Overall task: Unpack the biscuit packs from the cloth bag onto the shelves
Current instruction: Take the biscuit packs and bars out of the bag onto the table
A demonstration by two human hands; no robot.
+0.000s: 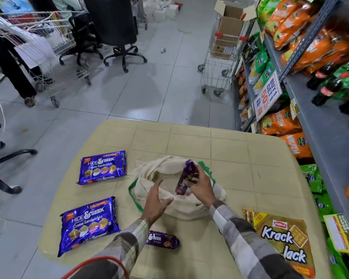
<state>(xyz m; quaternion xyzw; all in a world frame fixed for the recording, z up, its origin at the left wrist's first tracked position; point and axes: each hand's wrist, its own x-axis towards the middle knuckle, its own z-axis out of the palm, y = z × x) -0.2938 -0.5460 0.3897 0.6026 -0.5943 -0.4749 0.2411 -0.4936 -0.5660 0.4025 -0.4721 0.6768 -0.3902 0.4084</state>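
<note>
1. Fingers (199,173) of my right hand (203,185) curl round a slim purple biscuit pack (186,176), centre frame, over the cloth bag (165,170).
2. Left hand (156,206), fingers spread, at the bag's rim.
3. Krack Jack pack (284,238) lies lower right on the beige table (250,154).

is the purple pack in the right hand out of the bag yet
Mostly out: the right hand grips the purple pack upright over the open cloth bag; only its lower end sits at the mouth.
</note>
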